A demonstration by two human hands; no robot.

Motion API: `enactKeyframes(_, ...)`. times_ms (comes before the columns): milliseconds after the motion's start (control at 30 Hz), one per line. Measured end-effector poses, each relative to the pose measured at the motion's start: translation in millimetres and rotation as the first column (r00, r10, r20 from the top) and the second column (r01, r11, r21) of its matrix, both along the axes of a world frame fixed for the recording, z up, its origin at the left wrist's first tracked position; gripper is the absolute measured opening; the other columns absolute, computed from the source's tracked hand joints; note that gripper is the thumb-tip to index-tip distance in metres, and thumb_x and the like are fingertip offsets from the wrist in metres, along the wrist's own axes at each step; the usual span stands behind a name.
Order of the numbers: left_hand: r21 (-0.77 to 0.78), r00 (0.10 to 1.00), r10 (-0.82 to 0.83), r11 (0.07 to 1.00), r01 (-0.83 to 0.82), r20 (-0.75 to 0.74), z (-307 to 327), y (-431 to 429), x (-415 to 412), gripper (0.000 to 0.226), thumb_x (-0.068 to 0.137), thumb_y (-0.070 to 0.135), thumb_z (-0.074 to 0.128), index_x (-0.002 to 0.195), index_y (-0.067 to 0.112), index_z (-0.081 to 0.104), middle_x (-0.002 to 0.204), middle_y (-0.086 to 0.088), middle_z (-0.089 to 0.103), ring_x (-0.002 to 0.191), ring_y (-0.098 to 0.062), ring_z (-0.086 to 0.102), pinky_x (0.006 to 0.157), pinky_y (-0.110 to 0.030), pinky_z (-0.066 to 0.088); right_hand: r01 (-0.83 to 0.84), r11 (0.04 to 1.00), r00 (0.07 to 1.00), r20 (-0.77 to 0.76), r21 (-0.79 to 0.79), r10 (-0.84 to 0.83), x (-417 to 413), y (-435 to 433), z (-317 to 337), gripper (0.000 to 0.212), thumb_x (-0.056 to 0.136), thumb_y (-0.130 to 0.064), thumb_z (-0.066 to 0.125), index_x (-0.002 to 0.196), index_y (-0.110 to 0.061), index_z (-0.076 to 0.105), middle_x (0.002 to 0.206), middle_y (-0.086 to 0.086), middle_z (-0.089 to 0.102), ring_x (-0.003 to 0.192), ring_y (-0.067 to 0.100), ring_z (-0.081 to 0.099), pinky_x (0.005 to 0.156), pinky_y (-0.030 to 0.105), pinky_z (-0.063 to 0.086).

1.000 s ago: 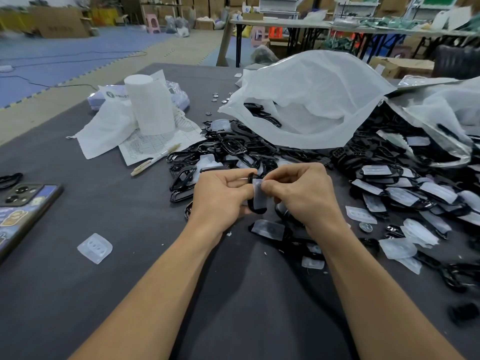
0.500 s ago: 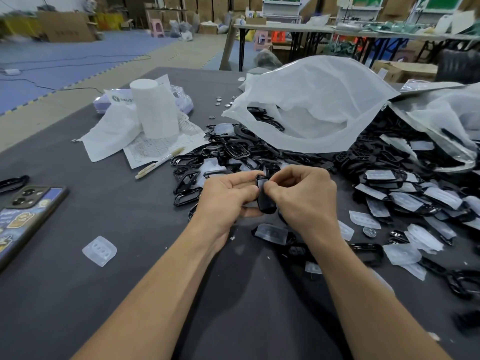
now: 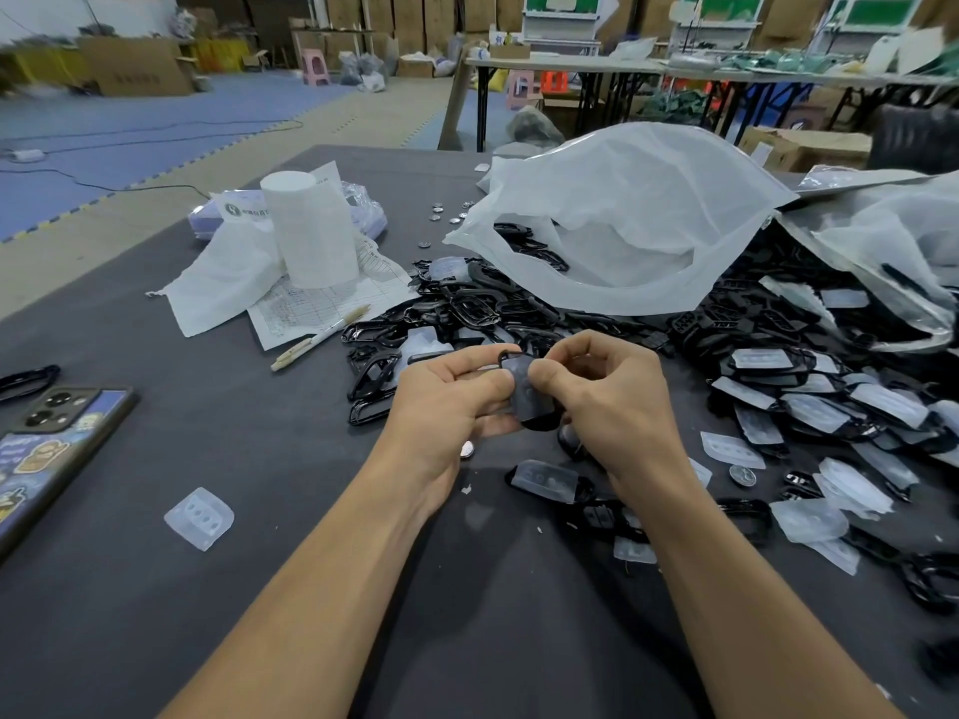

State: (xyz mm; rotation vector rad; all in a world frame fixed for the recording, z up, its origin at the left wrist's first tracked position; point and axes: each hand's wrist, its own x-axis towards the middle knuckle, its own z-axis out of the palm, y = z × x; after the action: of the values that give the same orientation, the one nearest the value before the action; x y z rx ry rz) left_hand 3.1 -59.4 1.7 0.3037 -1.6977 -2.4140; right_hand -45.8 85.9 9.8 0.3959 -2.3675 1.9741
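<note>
A small black plastic shell with a translucent rubber pad [image 3: 529, 394] on it is held above the dark table [image 3: 155, 614], in the middle of the view. My left hand [image 3: 446, 402] grips its left side, thumb on top. My right hand [image 3: 607, 402] pinches its right side with thumb and curled fingers. Behind the hands lies a heap of black plastic frames [image 3: 467, 308]. To the right sits a pile of black shells fitted with pads [image 3: 809, 391]. A silver button cell [image 3: 467, 449] lies under my left hand.
A loose pad [image 3: 199, 517] and a phone [image 3: 46, 448] lie at the left. A paper roll [image 3: 311, 233], papers and a pen [image 3: 319, 337] stand behind them. Big white plastic bags [image 3: 622, 220] cover the back right. More button cells [image 3: 446, 212] lie far back.
Both hands have turned the piece so the pad faces me, and the silver cell under my left hand has come into sight. The camera has tilted slightly.
</note>
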Motion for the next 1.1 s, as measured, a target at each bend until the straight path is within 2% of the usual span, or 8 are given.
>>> enactKeyframes(100,0.0,1.0,0.004,1.0,-0.004,-0.004,1.3,2.0,0.7,0.023,0.094,-0.011,0.062,0.11,0.002,0.072,0.062,0.003,0.07,0.054,-0.009,0.068,0.062,-0.027,0.062,-0.011,1.0,1.0,-0.005,0.007,0.011,-0.7,1.1,-0.6,0.01,0.077,-0.027,0.08,0.071,-0.022,0.074,0.063,-0.003,0.07,0.048,0.006,0.055,0.057,0.031,0.046)
enactKeyframes(200,0.017,1.0,0.014,1.0,-0.014,0.003,4.4,4.9,1.9,0.022,0.093,-0.011,0.064,0.106,0.003,0.074,0.082,-0.011,0.079,0.067,-0.019,0.077,0.061,-0.027,0.061,0.015,1.0,1.0,-0.013,0.013,-0.015,-2.9,0.3,-2.2,0.009,0.077,-0.025,0.081,0.071,-0.023,0.075,0.061,0.0,0.07,0.044,0.007,0.053,0.053,0.028,0.043)
enactKeyframes(267,-0.015,0.999,0.039,0.999,-0.039,0.012,5.5,5.4,2.1,0.019,0.092,-0.009,0.066,0.106,0.002,0.074,0.087,-0.014,0.08,0.071,-0.022,0.078,0.059,-0.025,0.06,0.015,1.0,1.0,-0.015,0.007,-0.015,-3.1,-0.8,-3.1,0.008,0.074,-0.027,0.08,0.07,-0.023,0.075,0.061,0.0,0.071,0.046,0.008,0.056,0.052,0.027,0.044)
enactKeyframes(400,-0.058,0.996,0.084,0.995,-0.082,0.03,6.0,5.0,1.4,0.017,0.092,-0.006,0.07,0.109,-0.005,0.073,0.083,-0.011,0.08,0.067,-0.017,0.077,0.056,-0.022,0.058,-0.004,1.0,0.999,-0.038,0.019,0.005,-3.5,-3.6,-6.5,0.007,0.074,-0.024,0.08,0.07,-0.02,0.075,0.063,0.0,0.072,0.057,0.01,0.065,0.058,0.03,0.051)
enactKeyframes(533,-0.055,0.996,0.08,0.995,-0.077,0.038,6.2,4.2,2.2,0.014,0.091,-0.008,0.069,0.104,-0.008,0.073,0.081,-0.011,0.079,0.066,-0.017,0.077,0.056,-0.023,0.059,-0.018,0.999,0.998,-0.062,0.043,0.02,-3.7,-2.8,-7.8,0.007,0.071,-0.028,0.078,0.07,-0.022,0.074,0.062,-0.001,0.072,0.057,0.011,0.065,0.059,0.031,0.053)
enactKeyframes(700,-0.059,0.995,0.088,0.995,-0.085,0.056,7.5,4.3,3.4,0.011,0.089,-0.01,0.07,0.095,-0.003,0.076,0.076,-0.011,0.079,0.062,-0.018,0.076,0.054,-0.023,0.058,-0.033,0.998,0.997,-0.061,0.054,0.036,-3.4,-2.7,-8.0,0.007,0.071,-0.029,0.077,0.07,-0.022,0.074,0.062,-0.002,0.071,0.057,0.01,0.065,0.059,0.032,0.052)
enactKeyframes(833,-0.063,0.994,0.097,0.994,-0.094,0.053,9.4,5.6,4.1,0.018,0.088,-0.013,0.068,0.085,0.001,0.077,0.072,-0.011,0.077,0.058,-0.018,0.074,0.052,-0.023,0.057,-0.048,0.997,0.997,-0.061,0.054,0.051,-2.3,-3.4,-7.6,0.006,0.072,-0.027,0.076,0.071,-0.022,0.074,0.062,-0.001,0.071,0.058,0.011,0.065,0.061,0.036,0.055)
enactKeyframes(1100,-0.096,0.987,0.16,0.983,-0.157,0.022,6.6,7.0,2.8,0.014,0.088,-0.012,0.069,0.087,-0.001,0.078,0.071,-0.009,0.077,0.058,-0.015,0.074,0.051,-0.02,0.056,-0.053,0.995,0.994,-0.092,0.086,0.061,-1.5,-3.9,-8.0,0.007,0.077,-0.025,0.079,0.072,-0.027,0.073,0.062,-0.007,0.071,0.055,0.003,0.064,0.055,0.017,0.047)
